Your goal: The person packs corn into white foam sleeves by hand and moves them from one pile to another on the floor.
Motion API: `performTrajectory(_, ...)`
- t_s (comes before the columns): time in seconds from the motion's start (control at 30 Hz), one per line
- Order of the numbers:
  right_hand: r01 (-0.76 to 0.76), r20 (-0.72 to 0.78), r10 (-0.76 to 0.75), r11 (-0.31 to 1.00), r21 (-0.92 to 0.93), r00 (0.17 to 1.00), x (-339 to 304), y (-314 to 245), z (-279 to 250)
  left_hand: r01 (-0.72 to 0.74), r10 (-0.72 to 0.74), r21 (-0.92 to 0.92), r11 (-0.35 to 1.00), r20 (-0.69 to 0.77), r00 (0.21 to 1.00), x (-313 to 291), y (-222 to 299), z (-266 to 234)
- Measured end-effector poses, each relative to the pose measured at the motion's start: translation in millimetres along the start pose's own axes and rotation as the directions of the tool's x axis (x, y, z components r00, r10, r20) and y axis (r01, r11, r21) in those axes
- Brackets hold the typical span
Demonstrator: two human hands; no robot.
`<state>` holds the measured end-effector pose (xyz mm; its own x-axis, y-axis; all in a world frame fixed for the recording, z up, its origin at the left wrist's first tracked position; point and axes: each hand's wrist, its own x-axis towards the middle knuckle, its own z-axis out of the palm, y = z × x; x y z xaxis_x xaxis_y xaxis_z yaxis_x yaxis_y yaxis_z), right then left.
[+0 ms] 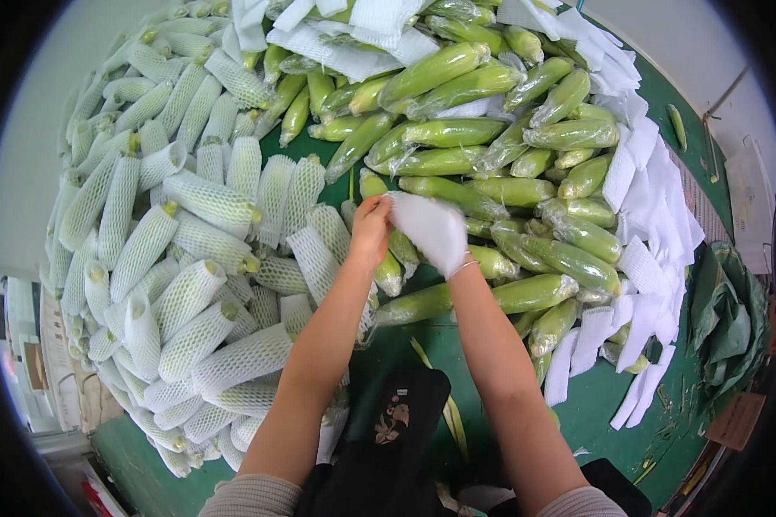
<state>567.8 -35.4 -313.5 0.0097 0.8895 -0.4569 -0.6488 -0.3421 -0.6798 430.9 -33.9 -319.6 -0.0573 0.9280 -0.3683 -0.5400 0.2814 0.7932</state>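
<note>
Near the middle, a white foam net sleeve [427, 226] is stretched between my hands. My left hand [371, 228] pinches its left edge, fingers closed. The sleeve covers most of my right hand [466, 264]; only the part by the wrist shows, so its fingers are hidden. Around and beyond my hands lie green ears of corn [457, 132] in clear film, several right under the sleeve. To the left of my left hand is a large heap of corn ears in white foam nets [211, 202].
Flat white foam sleeves [655, 198] are strewn along the right side, with more foam sleeves [353, 39] at the far end. A dark green sheet or bag [729, 306] bunches at the right edge. Husk scraps [453, 422] lie on the green table [612, 457].
</note>
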Motion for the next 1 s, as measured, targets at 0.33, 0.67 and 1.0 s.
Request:
performTrajectory(0.33, 0.054, 0.02, -0.062, 0.61, -0.79, 0.998, -27.0, 47.2, -27.2, 0.0, 0.268, 0.971, 0.239, -0.066, 0.961, -5.7, -37.5, -30.6)
performTrajectory(0.67, 0.414, 0.313, -0.352, 0.263, -0.871, 0.882, -190.4, -51.3, 26.0, 0.645, -0.4, -0.457, 0.613, 0.524, 0.752, -131.3, -37.4, 1.7)
performTrajectory(1.0, 0.254, -0.076, -0.346, 0.804, -0.538, 0.935, 16.7, -25.8, 43.4, 0.065, -0.047, 0.088, 0.994, -0.189, 0.981, 4.0, 26.0, 20.1)
